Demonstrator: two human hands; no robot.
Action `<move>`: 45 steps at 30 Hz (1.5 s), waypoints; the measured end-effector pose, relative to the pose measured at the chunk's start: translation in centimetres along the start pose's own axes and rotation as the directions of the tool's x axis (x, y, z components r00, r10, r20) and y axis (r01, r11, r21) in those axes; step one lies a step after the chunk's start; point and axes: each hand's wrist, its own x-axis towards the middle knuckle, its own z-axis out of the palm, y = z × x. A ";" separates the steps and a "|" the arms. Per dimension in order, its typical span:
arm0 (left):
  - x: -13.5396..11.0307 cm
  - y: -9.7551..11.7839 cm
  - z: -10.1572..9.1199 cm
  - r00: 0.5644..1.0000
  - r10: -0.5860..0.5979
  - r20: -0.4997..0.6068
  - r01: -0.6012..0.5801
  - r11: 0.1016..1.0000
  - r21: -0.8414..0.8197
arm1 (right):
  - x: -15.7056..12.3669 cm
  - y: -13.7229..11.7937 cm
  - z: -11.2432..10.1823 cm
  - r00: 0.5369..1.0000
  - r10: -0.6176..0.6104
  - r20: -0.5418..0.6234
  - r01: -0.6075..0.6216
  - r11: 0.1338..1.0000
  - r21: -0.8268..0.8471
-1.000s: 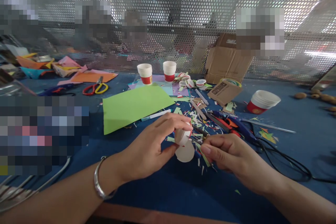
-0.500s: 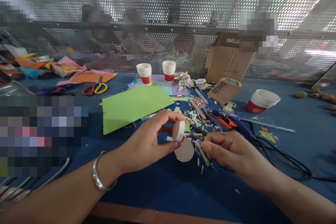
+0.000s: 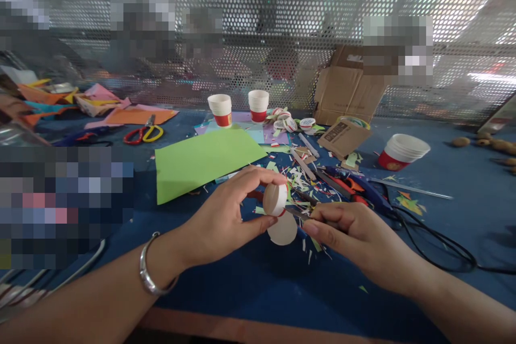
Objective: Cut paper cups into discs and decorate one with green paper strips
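Note:
My left hand is curved around a paper cup bottom, a short white ring with a red edge, tilted on its side between thumb and fingers. In my right hand a slim metal tool is pinched, its tip touching or just beside the cup bottom's red edge. Most of the tool is hidden by the fingers, so its kind does not show. Directly below lies a pale round disc on the blue table, beside scattered paper scraps.
A green sheet lies left of centre, with scissors behind it. Stacked paper cups stand at the back, and more cups lean at right. A blue glue gun with a black cable lies right.
My right hand has shifted slightly left, bringing the tool's tip to the edge of the cup bottom. The cup bottom has turned a little in my left hand.

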 end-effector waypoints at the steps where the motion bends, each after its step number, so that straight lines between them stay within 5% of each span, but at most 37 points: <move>1: 0.0 0.0 0.0 1.000 0.004 -0.002 -0.004 1.000 0.007 | 0.0 0.0 0.0 1.000 0.000 0.001 0.000 1.000 -0.004; 15: 0.1 0.4 -0.6 0.995 0.102 -0.005 -0.099 0.976 0.194 | 0.0 0.1 0.0 1.000 -0.013 0.010 0.013 0.999 -0.038; 20: 0.0 0.3 -0.9 0.991 -0.133 0.027 0.134 0.990 -0.043 | 0.0 0.0 -0.5 1.000 -0.007 -0.028 0.008 1.000 0.012; 23: 0.2 0.1 -0.9 0.937 -0.310 0.159 0.344 0.900 -0.269 | 0.0 0.0 -0.5 0.987 -0.056 -0.154 0.057 0.998 -0.003; 28: 0.5 0.7 0.1 0.851 -0.372 0.370 0.508 0.759 -0.406 | 0.2 0.4 0.6 0.948 -0.130 -0.289 0.106 0.990 -0.097; 37: -0.3 1.7 1.6 0.830 -0.382 0.406 0.523 0.787 -0.328 | 0.4 0.1 1.5 0.939 -0.187 -0.289 0.129 0.969 -0.210; 45: -0.9 1.5 2.6 0.862 -0.426 0.276 0.489 0.843 -0.226 | 0.9 0.6 2.0 0.956 -0.143 -0.255 0.092 0.975 -0.203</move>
